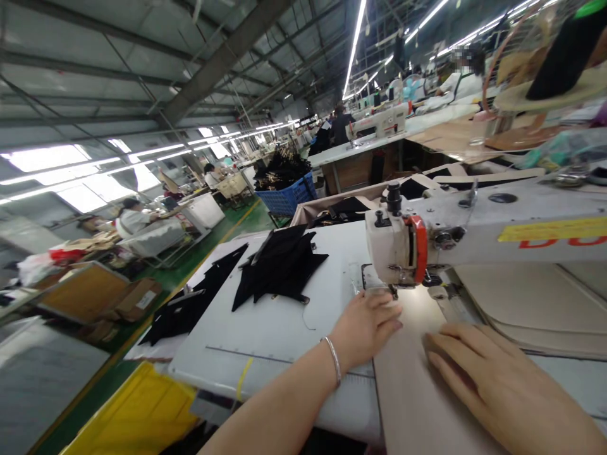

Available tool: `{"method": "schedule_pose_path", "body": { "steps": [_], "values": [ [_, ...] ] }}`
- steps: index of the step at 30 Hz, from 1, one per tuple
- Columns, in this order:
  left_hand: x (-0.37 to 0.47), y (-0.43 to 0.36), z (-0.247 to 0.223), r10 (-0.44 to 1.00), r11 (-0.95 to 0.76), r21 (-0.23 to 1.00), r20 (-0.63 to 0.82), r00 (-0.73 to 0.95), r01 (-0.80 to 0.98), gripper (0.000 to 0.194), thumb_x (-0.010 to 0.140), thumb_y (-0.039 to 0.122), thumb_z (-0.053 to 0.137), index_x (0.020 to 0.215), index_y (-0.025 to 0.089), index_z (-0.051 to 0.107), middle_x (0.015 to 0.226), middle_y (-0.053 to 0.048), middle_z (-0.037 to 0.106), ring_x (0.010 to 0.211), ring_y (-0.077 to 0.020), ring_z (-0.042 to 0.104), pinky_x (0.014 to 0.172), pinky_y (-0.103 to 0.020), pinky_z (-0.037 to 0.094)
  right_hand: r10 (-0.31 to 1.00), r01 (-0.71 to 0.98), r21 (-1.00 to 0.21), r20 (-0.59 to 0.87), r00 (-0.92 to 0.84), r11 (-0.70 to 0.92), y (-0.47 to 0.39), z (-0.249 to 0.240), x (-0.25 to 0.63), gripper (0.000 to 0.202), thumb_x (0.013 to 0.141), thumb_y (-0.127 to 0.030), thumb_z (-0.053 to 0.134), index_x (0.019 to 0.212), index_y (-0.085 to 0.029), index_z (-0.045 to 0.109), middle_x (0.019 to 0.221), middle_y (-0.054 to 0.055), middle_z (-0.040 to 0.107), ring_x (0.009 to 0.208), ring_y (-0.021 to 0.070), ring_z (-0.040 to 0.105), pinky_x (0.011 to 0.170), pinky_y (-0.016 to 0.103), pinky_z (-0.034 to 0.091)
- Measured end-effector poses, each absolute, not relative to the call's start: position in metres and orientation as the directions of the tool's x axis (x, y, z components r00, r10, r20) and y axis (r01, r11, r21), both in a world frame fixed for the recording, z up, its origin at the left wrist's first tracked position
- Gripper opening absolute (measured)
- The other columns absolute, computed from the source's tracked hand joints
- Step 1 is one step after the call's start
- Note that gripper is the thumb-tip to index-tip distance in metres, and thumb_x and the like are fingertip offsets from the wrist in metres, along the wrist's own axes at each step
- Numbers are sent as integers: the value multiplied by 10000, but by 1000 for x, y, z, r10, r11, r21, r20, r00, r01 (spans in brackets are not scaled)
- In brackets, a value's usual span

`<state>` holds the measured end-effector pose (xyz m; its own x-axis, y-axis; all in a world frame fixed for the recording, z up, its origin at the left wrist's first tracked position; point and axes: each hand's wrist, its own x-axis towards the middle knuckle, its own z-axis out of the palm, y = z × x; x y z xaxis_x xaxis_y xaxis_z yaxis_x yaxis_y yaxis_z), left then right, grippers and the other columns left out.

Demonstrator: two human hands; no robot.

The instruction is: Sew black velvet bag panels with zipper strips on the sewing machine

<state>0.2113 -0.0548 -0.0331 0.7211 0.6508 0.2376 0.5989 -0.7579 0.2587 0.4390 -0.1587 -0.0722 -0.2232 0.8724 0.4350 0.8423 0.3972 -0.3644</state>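
Note:
A long beige panel of fabric or leather runs under the head of a white sewing machine and down toward me. My left hand, with a silver bangle at the wrist, rests on the panel's left edge close to the presser foot; its fingers reach forward and partly cover the needle area. Flat on the panel's right side lies my right hand, fingers extended and slightly blurred. To the right, under the machine arm, more beige panels are stacked.
Black cut pieces lie in a pile on the white table, with another black pile farther left. A yellow bin stands below the table edge. Beyond are a blue crate, a thread cone and people at other machines.

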Motion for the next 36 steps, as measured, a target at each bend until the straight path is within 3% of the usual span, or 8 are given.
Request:
{"method": "schedule_pose_path", "body": {
  "steps": [3,7,15,18,23,28,33,36],
  "values": [
    [167,-23,-15,815,-554,157,301,495,817,318,1008,315,375,1231,259,595,1238,-6,631,1187,-124,548,1070,-258,401,832,878,-192,455,-316,438,-131,-70,427,457,881,-503,504,1284,-297,569,1326,36,564,1187,280,533,997,503,432],
    [94,27,2,902,-222,89,396,170,971,422,993,281,382,1357,82,455,1412,-190,459,1341,-273,396,1143,-456,276,814,889,-132,477,-330,438,-124,-80,426,521,872,-534,502,1334,-294,528,1375,32,526,1238,276,498,1018,485,416],
    [49,50,-12,957,-144,-50,249,152,988,752,820,361,667,1455,168,312,1508,-175,340,1390,-322,328,1096,-462,328,807,892,-113,488,-333,437,-125,-87,430,533,866,-543,505,1341,-301,525,1373,30,529,1232,280,505,1019,484,415],
    [45,51,-6,964,-123,-93,225,141,988,687,828,266,648,1439,177,348,1469,-165,408,1310,-294,453,1053,-408,388,808,898,-96,484,-335,430,-124,-87,430,526,873,-540,495,1339,-298,526,1371,30,530,1231,271,503,1028,483,407],
    [26,64,58,955,-55,-151,280,97,987,497,854,91,498,1335,217,495,1242,-90,628,1143,-245,595,999,-357,440,821,890,-117,455,-346,440,-124,-87,434,544,880,-529,492,1371,-294,489,1395,27,507,1251,266,486,1046,475,398],
    [10,25,134,904,16,-237,418,87,971,545,892,124,422,1424,234,376,1340,-93,544,1189,-286,547,1016,-422,419,817,883,-144,467,-338,448,-122,-97,437,552,876,-536,497,1371,-292,488,1391,25,512,1260,279,479,1060,492,385],
    [40,-69,66,940,-192,-415,184,288,890,603,857,91,428,1439,236,364,1160,-103,601,935,-232,622,802,-337,510,820,886,-144,468,-331,440,-120,-103,436,542,884,-534,486,1371,-296,491,1406,27,498,1266,277,472,1063,489,381],
    [61,-98,0,923,-313,-431,73,378,847,610,828,82,455,1431,112,372,1186,-183,563,991,-293,578,748,-377,505,816,886,-136,470,-337,444,-120,-102,436,532,882,-539,477,1352,-293,517,1390,28,516,1257,277,481,1074,485,368]
  ]
}}
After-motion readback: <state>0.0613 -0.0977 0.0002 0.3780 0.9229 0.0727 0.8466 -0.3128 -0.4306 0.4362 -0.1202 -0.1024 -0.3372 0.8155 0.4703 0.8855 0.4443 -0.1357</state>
